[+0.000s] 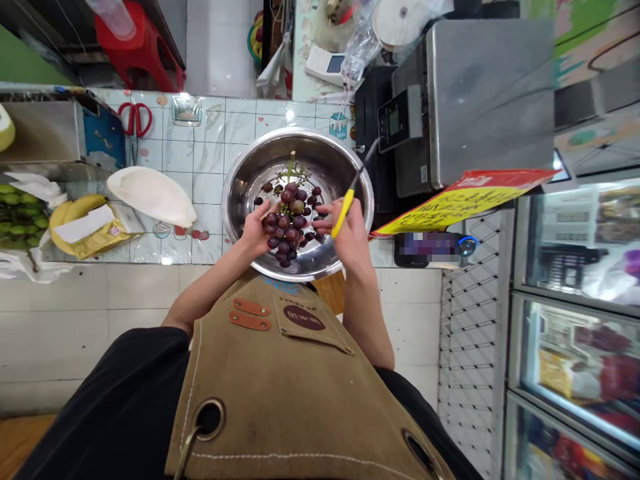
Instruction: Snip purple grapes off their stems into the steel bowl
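Note:
A bunch of dark purple grapes (290,223) is held over a round stainless steel bowl (235,173), its green stem pointing away from me. My left hand (256,230) cups the bunch from the left, fingers partly hidden behind the grapes. At the bowl's right side, my right hand (350,233) grips a slim tool with a yellow handle (343,213) and a narrow dark blade angled up to the right. Whether it is a knife or closed snips is unclear. The right fingertips are close to the grapes' right edge. Loose grapes (259,201) and bare stems show in the bowl.
Left of the bowl are a white foam tray (153,197), red-handled scissors (135,123), bananas (75,210) and a box (103,133). A grey weighing scale (485,100) stands to the right, with a yellow and red sign (460,203) jutting toward the bowl.

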The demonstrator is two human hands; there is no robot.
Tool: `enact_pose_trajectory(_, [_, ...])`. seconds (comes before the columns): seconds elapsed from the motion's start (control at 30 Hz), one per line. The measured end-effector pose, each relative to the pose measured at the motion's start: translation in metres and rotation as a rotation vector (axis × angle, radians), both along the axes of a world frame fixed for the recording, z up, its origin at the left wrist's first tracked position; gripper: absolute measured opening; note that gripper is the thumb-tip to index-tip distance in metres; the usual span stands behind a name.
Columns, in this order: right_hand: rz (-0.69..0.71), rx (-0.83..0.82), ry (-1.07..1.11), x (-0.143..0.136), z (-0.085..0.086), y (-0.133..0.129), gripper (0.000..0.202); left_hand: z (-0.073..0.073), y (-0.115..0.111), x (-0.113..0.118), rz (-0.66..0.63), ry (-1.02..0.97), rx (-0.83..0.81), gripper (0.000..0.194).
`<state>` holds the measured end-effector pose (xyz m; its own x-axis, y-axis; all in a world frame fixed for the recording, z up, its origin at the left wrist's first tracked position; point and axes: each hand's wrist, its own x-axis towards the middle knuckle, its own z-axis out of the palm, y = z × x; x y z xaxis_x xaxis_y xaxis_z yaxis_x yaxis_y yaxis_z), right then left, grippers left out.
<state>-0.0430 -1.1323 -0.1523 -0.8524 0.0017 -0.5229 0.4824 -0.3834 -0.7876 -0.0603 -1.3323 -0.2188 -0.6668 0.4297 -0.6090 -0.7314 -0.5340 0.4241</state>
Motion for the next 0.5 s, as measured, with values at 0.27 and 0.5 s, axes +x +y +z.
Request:
enact_pose_trajectory(0.27, [0.351, -0.208, -0.098, 0.076, 0.003, 0.013, 0.069, -0.006, 0.007, -0.007, 0.086, 0.174, -0.348, 0.053])
enact_pose_trajectory(0.5, [0.442, -0.536, -0.187, 0.078, -0.010, 0.011, 0.067, -0.002, 0.018, -0.011, 0.113, 0.239, -0.313, 0.057])
